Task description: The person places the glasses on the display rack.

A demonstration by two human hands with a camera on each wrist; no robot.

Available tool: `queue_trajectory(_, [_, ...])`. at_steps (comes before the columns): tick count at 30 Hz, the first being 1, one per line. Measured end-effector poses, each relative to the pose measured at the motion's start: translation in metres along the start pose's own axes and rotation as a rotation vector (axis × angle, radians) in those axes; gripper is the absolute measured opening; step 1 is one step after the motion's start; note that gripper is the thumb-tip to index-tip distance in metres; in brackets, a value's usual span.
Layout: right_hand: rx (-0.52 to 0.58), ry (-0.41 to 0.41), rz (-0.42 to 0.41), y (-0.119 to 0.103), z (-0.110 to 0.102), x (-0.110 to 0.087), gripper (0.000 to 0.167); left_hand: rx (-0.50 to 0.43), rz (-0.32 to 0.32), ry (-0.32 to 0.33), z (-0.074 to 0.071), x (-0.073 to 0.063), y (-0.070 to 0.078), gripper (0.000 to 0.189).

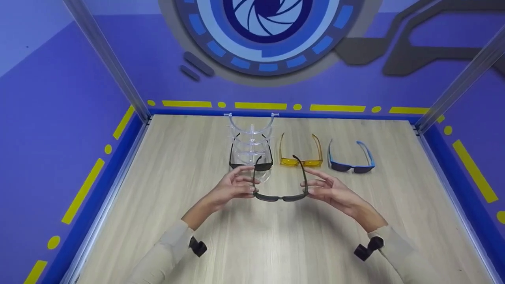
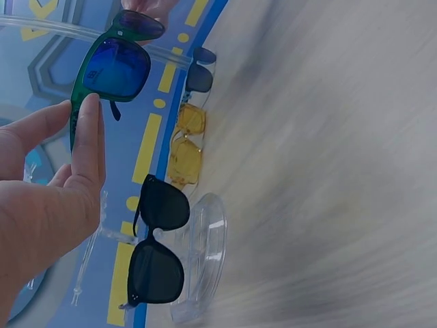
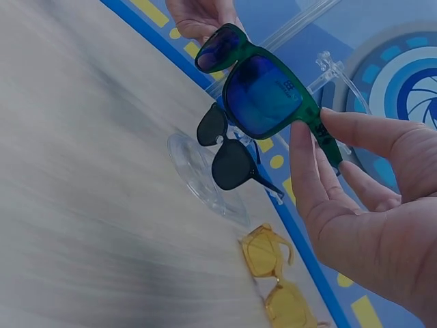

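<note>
Both hands hold a pair of sunglasses with a green frame and blue mirrored lenses, raised above the table with the lenses toward the person. My left hand pinches the left temple near its hinge between thumb and fingers. On the other side, my right hand grips the right temple the same way. Just beyond the left hand stands a clear tiered display stand. Black sunglasses sit low on that stand, partly covered by the left hand and the green sunglasses in the head view.
Yellow sunglasses lie on the wooden table right of the stand. Farther right lie blue-framed sunglasses with dark lenses. Blue panels with yellow marks wall the table at the back and both sides.
</note>
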State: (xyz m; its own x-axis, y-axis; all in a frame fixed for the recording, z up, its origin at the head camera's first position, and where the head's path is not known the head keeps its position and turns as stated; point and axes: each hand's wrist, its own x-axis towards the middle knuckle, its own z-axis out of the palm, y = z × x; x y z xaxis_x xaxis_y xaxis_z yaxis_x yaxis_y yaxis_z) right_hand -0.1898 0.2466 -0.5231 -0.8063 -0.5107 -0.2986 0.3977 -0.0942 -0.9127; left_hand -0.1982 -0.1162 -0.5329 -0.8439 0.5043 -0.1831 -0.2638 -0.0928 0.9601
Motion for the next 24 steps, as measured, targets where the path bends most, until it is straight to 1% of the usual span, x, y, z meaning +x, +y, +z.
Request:
queue_trajectory(4, [-0.004,-0.014,-0.005,-0.003,0.005,0.007,0.075,0.001,0.003,0.013,-0.006,-0.004,0.003,0.073])
queue_trajectory(11, [-0.008,0.013,0.020,-0.007,0.017,0.021,0.077,0.001,0.021,0.033,-0.018,-0.012,0.005,0.071])
queue_trajectory(14, [0.001,0.022,0.022,-0.008,0.022,0.025,0.075,-0.007,0.024,0.048,-0.022,-0.015,0.004,0.070])
queue_trajectory(20, [0.018,0.030,0.024,-0.007,0.028,0.032,0.072,0.008,0.035,0.067,-0.028,-0.020,0.007,0.071])
queue_trajectory(24, [0.041,0.017,0.010,-0.007,0.030,0.037,0.070,0.014,0.032,0.080,-0.034,-0.022,0.008,0.070])
